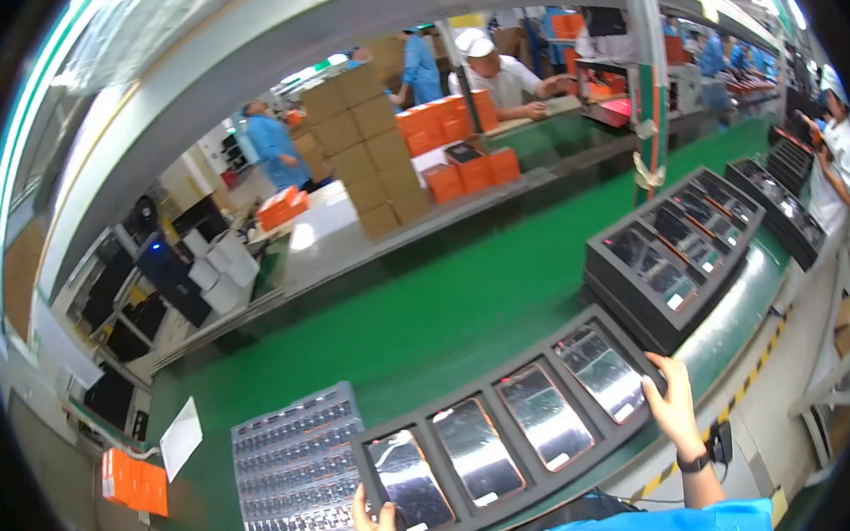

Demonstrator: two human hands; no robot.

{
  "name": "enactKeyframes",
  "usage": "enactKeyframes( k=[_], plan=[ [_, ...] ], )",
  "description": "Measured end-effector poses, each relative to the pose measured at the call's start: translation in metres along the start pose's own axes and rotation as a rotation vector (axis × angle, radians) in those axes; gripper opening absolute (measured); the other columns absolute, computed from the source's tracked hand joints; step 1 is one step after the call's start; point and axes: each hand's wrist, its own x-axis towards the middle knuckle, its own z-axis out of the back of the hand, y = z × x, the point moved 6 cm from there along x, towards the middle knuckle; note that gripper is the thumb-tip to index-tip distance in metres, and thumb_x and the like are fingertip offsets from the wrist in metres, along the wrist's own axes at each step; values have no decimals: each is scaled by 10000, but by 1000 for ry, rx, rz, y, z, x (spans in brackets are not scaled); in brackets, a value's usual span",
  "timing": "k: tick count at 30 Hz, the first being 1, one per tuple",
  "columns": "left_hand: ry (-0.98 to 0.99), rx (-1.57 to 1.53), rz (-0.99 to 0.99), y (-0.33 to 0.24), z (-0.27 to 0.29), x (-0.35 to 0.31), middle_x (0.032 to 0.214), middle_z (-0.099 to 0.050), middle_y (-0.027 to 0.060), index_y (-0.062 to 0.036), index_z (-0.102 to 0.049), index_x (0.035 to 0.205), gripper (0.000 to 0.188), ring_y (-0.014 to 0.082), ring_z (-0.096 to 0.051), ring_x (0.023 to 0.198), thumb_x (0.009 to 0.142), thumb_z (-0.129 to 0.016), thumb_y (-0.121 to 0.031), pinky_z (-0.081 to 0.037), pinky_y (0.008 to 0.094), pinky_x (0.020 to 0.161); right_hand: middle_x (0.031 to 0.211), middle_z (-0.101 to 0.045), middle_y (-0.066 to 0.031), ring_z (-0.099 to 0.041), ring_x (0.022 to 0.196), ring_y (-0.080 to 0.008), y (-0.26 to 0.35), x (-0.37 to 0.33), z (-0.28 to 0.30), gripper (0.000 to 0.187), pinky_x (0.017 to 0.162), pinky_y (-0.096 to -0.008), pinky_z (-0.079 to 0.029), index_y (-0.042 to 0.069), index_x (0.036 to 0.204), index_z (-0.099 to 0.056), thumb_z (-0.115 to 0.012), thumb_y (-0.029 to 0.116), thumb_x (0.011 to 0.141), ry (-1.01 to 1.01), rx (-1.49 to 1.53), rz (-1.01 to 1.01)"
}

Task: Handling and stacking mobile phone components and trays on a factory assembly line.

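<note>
In front of me lies a long black tray (513, 432) with several flat, glossy dark-screened devices, such as the phone-like one (475, 450), each in its own recess. My left hand (376, 530) holds the tray's left end, thumb on the near side and fingers along the edge. At the opposite end, my right hand (675, 406) grips the right edge with its fingers over the rim. A clear plastic blister tray (297, 474) full of small dark parts lies just left of the black tray, close to its left end.
A stack of similar loaded black trays (629, 298) stands to the right, with more trays (777, 204) beyond. The green conveyor belt (399, 310) runs behind. Orange boxes (134, 483) and a white sheet (181, 439) are at left. A metal post (646, 81) rises at the far side; people work across.
</note>
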Motion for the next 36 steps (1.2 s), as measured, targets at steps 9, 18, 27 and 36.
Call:
enactKeyframes(
  k=[9,18,27,36],
  plan=[
    [128,451,-382,-42,-28,-58,1551,-380,273,29,-370,1511,567,423,-384,1432,1018,-548,-189,-321,446,1177,1494,-399,-247,-286,1454,-439,25,-37,-23,405,1197,-566,-208,-20,1313,-541,-564,102,927,-69,-168,9],
    [58,-567,55,-35,-37,-15,1466,-508,109,-43,-551,1325,375,216,-516,1301,962,-637,-13,-422,349,1086,1501,-437,-243,-405,1384,-472,198,-55,-105,388,1137,-596,-354,167,1256,-683,-701,363,922,711,164,900],
    [113,-312,-121,-38,-55,-28,1363,-554,147,-83,-270,1572,778,229,-551,1235,912,-645,88,-461,343,1043,1516,-465,-138,-366,1456,-393,216,-78,-158,382,1126,-718,-267,209,1257,-661,-546,476,1010,746,108,1084],
    [-109,-381,-153,-40,-53,-47,1463,-499,178,-39,-296,1542,709,243,-521,1271,925,-621,84,-422,330,1065,1475,-513,-147,-388,1445,-400,197,-59,-141,382,1155,-689,-242,197,1260,-670,-611,441,972,703,11,994]
  ],
)
